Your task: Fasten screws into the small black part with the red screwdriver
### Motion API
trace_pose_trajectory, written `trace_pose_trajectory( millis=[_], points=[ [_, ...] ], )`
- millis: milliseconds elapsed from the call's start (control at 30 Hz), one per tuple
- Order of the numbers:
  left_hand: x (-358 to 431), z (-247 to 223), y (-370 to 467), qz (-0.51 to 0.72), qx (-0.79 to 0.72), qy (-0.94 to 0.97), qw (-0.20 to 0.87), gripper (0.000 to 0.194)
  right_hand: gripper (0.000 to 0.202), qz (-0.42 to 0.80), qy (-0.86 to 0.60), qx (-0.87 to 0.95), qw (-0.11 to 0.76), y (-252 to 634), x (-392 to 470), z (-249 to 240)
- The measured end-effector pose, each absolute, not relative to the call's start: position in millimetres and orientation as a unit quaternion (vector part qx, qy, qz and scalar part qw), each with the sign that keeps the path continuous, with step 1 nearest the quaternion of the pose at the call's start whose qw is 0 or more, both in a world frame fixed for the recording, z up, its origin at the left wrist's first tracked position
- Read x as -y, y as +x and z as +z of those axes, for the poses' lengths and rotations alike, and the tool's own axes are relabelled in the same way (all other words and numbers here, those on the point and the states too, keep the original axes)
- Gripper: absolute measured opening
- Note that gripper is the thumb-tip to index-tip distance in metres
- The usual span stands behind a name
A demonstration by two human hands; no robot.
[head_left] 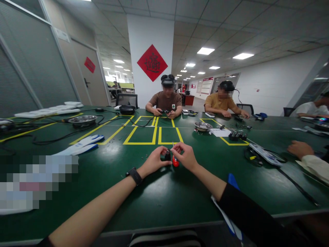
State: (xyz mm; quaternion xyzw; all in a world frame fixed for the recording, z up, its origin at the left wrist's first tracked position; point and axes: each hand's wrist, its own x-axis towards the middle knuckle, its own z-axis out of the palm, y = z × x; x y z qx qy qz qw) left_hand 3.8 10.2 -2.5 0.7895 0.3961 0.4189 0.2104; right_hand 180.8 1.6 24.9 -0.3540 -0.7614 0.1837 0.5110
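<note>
L hand: your left hand is closed in a pinch on the black part, thumb below, fingers above; hold it firm so it can't twist.
R hand: your right hand is drawn in narrow, fingertips together, apparently gripping the red piece; exact grip's partly hidden.
Black part: between your hands, approx. upright, lighter at the top; can't tell if its base rests on the table. If not, bracing it there would prob. help.
Red piece: just beside the black part, under your R fingers; guide it w/ small finger moves, wrist relaxed, no forcing.
Small bits: loose just L of your L hand; mind your fingers don't sweep them away.
Blue item: beside your R forearm; watch your elbow.
</note>
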Motion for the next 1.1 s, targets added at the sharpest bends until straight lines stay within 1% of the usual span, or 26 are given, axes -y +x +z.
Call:
trace_pose_trajectory(
  millis=[100,133,267,333,433,533,667,900,1100],
  points=[
    [-11.6,-7.1,2.9,0.376,-0.403,0.805,0.218,0.029,0.01,0.172,-0.344,0.789,0.479,182.7,-4.7,22.8],
    [-11.9,-7.9,2.4,0.377,-0.403,0.806,0.213,0.028,0.009,0.162,-0.34,0.804,0.46,183.6,-6.0,22.1],
    [-14.6,-9.9,0.7,0.395,-0.398,0.805,0.196,0.037,0.004,0.09,-0.333,0.857,0.382,186.4,-9.2,20.1],
    [-16.4,-10.9,0.4,0.394,-0.399,0.803,0.2,0.037,0.003,0.059,-0.331,0.87,0.36,186.4,-9.2,19.5],
    [-18.0,-12.4,0.6,0.387,-0.398,0.807,0.201,0.029,0.004,0.025,-0.325,0.881,0.342,185.0,-8.6,19.3],
    [-18.2,-12.6,0.5,0.388,-0.398,0.809,0.193,0.026,0.005,-0.008,-0.316,0.892,0.323,183.8,-9.2,19.6],
    [-17.6,-12.0,0.0,0.387,-0.398,0.81,0.186,0.024,0.008,-0.037,-0.303,0.902,0.304,184.0,-11.4,19.9],
    [-17.9,-12.9,0.4,0.385,-0.398,0.813,0.18,0.024,0.009,-0.033,-0.292,0.906,0.305,182.6,-12.1,17.1],
    [-18.9,-13.1,0.7,0.382,-0.405,0.813,0.172,0.025,0.01,-0.055,-0.273,0.92,0.275,182.8,-12.6,19.3]
  ],
)
